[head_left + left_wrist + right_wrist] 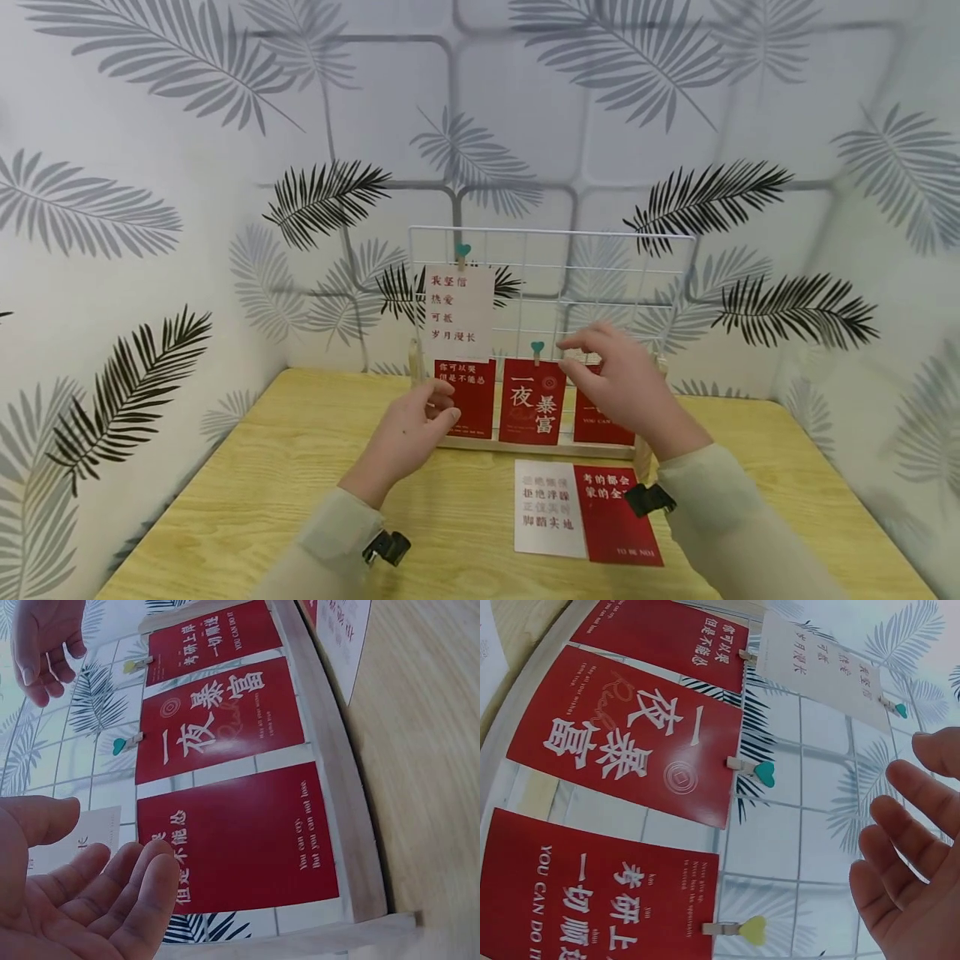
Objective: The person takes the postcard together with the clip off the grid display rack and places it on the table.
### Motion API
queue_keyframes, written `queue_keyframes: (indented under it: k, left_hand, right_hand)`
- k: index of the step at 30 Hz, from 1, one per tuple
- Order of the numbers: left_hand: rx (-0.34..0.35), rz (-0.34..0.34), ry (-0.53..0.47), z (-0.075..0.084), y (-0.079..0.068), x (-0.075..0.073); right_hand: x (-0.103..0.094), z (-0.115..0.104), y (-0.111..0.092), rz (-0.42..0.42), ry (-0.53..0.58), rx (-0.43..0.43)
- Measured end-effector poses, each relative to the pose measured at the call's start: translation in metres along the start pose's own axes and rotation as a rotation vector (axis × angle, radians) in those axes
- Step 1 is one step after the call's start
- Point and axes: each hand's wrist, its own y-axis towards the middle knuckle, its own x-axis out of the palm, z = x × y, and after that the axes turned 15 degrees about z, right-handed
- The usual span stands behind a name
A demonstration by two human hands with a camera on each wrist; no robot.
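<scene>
A white wire grid rack [551,231] in a wooden base holds several cards. My left hand [411,429], empty with fingers loosely bent, is in front of the left red card [240,840] in the bottom row. The middle red card [531,404] hangs from a clip with a teal heart [537,348]. Near the grid, right of that clip, my right hand [615,383] is raised and holds nothing. It partly covers the right red card [600,892], which has a yellow heart clip [742,929]. A white card [460,310] hangs upper left from another teal heart clip [462,252].
A white card [547,508] and a red card [617,521] lie side by side on the wooden table [300,492] in front of the rack. Behind the rack stands a wall [517,108] with a leaf pattern. Each wrist wears a black camera mount [387,547].
</scene>
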Motion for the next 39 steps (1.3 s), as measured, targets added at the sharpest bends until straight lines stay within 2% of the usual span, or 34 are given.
queue_keyframes:
  k: [4, 15, 21, 27, 31, 39]
  left_hand:
    - [0.009, 0.015, 0.005, 0.004, 0.004, -0.009]
    - [0.062, 0.056, 0.054, 0.01, 0.021, -0.034]
    - [0.098, 0.079, 0.064, 0.01, 0.03, -0.045]
    - [0.095, 0.103, 0.068, 0.013, 0.04, -0.055]
    - [0.096, 0.089, 0.066, 0.018, 0.048, -0.058]
    - [0.059, 0.069, 0.067, 0.026, 0.06, -0.06]
  right_hand:
    - [0.0, -0.009, 0.009, 0.033, -0.014, -0.07]
    - [0.002, -0.034, 0.038, 0.069, -0.02, -0.181]
    - [0.004, -0.049, 0.053, 0.129, -0.064, -0.267]
    - [0.006, -0.063, 0.07, 0.189, -0.083, -0.337]
    - [0.002, -0.068, 0.083, 0.189, -0.099, -0.342]
    - [0.0, -0.077, 0.103, 0.111, -0.189, -0.311]
